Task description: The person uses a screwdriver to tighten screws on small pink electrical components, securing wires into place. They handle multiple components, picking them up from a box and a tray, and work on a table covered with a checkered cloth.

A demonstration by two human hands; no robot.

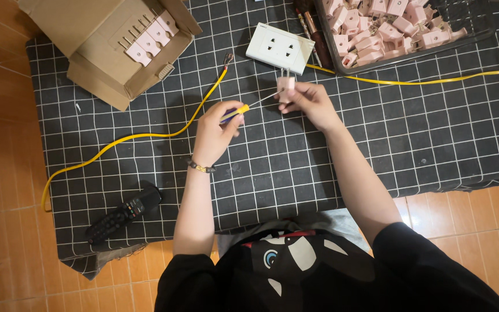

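Head view | left hand (213, 132) grips screwdriver (248, 106) | right hand (310, 103) pinches pink plug (285, 85) (prongs up), tip touching.

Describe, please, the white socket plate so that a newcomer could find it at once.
Start at the black grid-patterned mat and look to its far edge, between the cardboard box and the dark tray of pink plugs. The white socket plate lies there, just beyond the right hand. It is the only white, flat rectangular piece.

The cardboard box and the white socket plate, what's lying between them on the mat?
In the head view, the bare end of the yellow cable lies between the cardboard box and the white socket plate, on the black checked mat.
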